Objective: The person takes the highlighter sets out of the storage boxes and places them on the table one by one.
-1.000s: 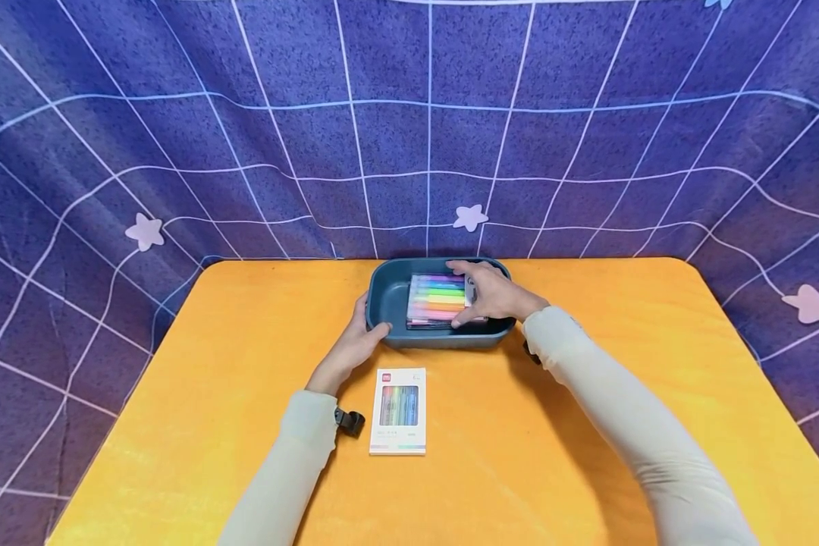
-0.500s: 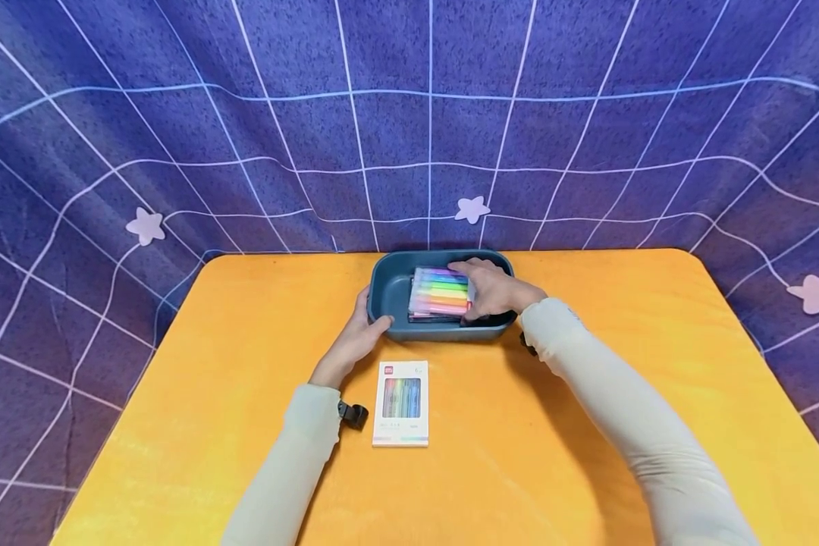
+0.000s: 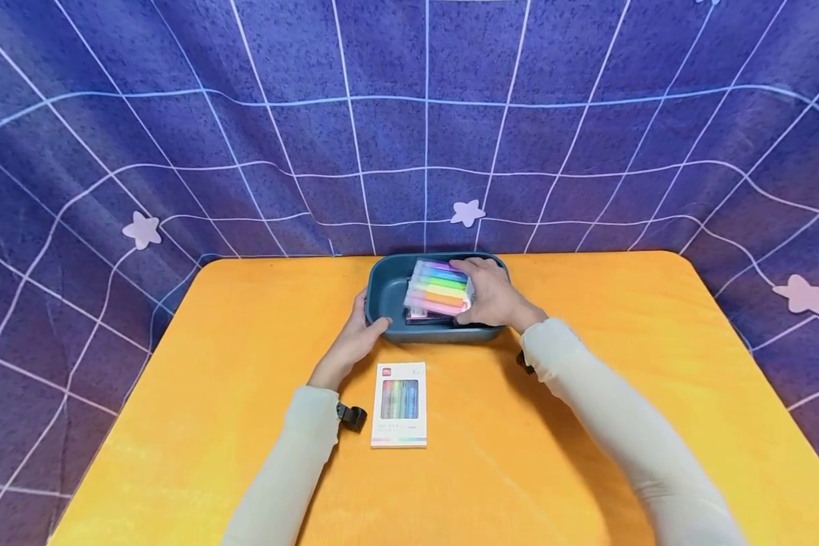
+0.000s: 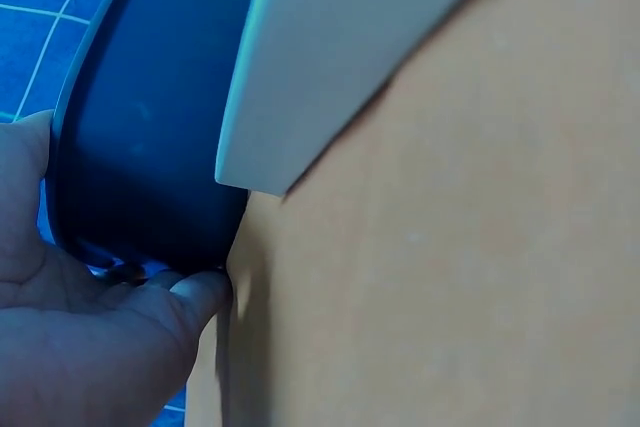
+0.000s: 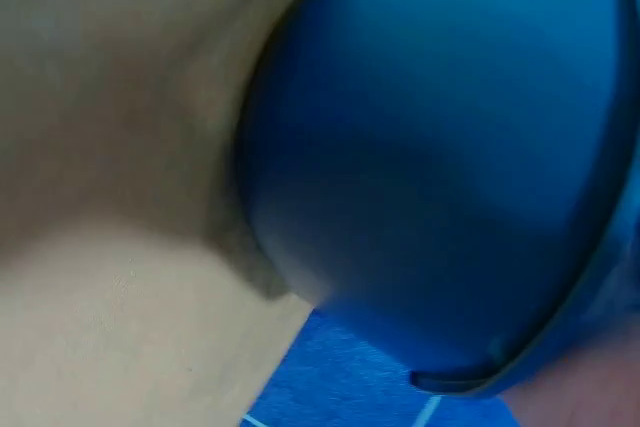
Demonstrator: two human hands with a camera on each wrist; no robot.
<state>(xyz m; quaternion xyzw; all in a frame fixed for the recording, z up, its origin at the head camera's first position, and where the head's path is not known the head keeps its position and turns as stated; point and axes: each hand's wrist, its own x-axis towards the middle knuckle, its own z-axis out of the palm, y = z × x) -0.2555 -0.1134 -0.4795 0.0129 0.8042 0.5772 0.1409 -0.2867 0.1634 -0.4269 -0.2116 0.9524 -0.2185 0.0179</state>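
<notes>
Your right hand [image 3: 494, 296] is gripping a coloured-pen pack [image 3: 440, 286], slanting over a darker pack [image 3: 428, 317] in the teal bin [image 3: 386, 292]; your left hand [image 3: 352, 340] is holding the bin's left end. A white pen box [image 3: 399, 432] is lying nearer you on the counter [image 3: 519, 455].

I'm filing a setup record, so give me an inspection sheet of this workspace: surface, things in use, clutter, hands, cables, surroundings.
Surface: orange tabletop, shadowed beside the right sleeve.
Things in use: dark teal bin on the tabletop; rainbow marker pack held askew above a dark-edged item in the bin, contact unclear; white box with a window showing coloured pens, lying flat nearer the person.
Clutter: nothing seen.
Hands: left hand grips the bin's left end; right hand holds the rainbow marker pack by its right end.
Cables: nothing seen.
Surroundings: blue gridded curtain with pale stars, behind and on both sides.
</notes>
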